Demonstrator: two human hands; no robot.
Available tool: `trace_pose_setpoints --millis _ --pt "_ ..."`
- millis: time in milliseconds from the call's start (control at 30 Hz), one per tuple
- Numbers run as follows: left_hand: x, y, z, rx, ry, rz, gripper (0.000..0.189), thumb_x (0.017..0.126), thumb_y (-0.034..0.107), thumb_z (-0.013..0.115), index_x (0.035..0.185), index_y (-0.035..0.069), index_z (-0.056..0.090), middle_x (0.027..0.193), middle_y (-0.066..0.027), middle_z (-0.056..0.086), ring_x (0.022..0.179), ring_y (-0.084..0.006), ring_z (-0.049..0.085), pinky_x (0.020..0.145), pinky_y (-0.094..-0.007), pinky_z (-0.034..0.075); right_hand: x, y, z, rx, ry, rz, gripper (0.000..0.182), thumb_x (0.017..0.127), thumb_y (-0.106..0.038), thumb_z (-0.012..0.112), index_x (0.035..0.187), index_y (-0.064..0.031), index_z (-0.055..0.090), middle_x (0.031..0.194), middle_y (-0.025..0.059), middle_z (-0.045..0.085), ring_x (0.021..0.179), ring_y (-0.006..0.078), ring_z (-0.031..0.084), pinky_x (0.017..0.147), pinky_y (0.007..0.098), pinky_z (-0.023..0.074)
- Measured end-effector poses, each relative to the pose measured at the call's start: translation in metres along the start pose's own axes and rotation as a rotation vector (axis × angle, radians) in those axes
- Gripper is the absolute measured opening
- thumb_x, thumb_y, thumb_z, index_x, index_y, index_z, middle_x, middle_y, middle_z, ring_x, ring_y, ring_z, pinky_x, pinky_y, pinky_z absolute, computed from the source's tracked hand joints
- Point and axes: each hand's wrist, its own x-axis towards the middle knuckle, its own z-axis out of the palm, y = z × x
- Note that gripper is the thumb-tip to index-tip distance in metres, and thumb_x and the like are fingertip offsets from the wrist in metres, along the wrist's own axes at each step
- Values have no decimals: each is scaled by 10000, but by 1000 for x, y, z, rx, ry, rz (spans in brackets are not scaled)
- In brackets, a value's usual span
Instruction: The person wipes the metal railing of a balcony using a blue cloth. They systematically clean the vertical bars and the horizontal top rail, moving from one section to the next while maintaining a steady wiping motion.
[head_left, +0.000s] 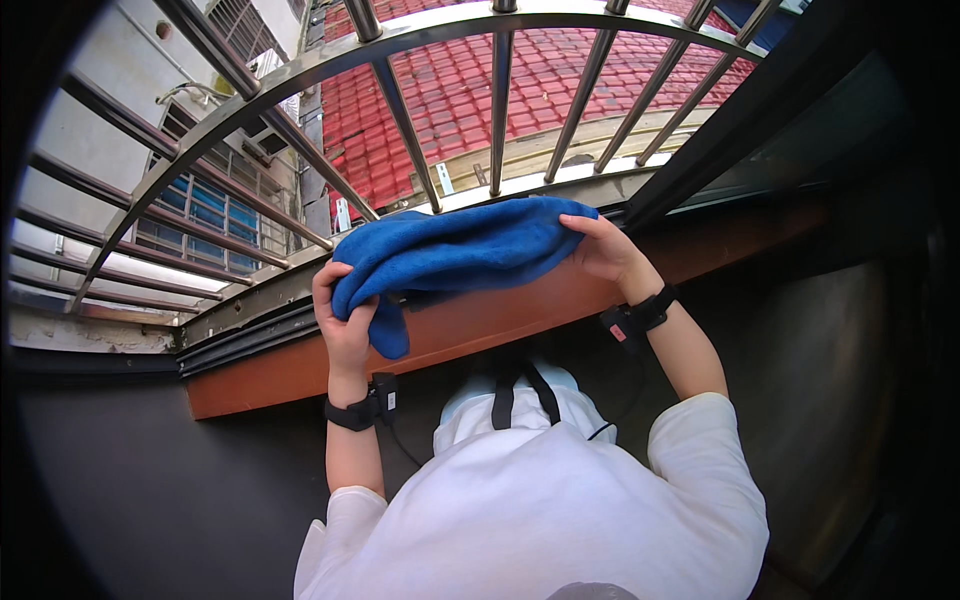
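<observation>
A blue cloth (457, 251), loosely folded lengthwise, stretches between my two hands above the window sill. My left hand (343, 319) grips its left end, with the thumb and fingers around the folds and a loose corner hanging below. At the other end, my right hand (604, 244) pinches the cloth between thumb and fingers. Below the cloth runs the reddish-brown sill (480, 322). The cloth hides part of the window track (247, 337) behind it, and whether it touches the sill I cannot tell.
Metal security bars (501, 105) with a curved crossbar rise beyond the sill. A dark window frame (720, 127) slants along the right. Outside are a red tiled roof (442, 97) and a building wall (97, 150). Strapped devices with cables sit on both my wrists.
</observation>
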Motion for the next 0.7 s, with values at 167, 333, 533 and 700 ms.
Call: trace_pose_setpoints --millis 167,333,533,700 --pt "2 2 -14 -72 -61 -20 403 727 -94 597 1065 104 497 1061 -7 453 925 -96 470 823 -219 397 -17 26 -4 18 157 47 297 876 -175 599 1127 -25 547 1022 46 622 920 156 613 814 328 509" --pt "5 10 -3 -234 -114 -47 397 724 -87 599 1054 103 487 1028 -9 458 911 -107 482 819 -224 401 -31 30 -10 -80 184 21 327 900 -186 534 1175 -10 529 1122 91 612 1031 185 585 922 331 448" --pt "19 15 2 -243 -254 -49 380 700 -59 616 1019 101 485 1005 -9 462 904 -108 481 819 -231 398 -31 14 0 181 -194 79 435 896 -210 543 1250 30 466 1158 145 593 1067 233 579 975 365 418" --pt "31 15 23 -252 -250 -100 387 697 -82 589 1030 91 498 1034 -18 459 925 -111 483 842 -233 397 -13 17 -33 -429 -325 360 553 854 -331 626 1221 64 500 1094 117 625 955 167 618 874 294 488"
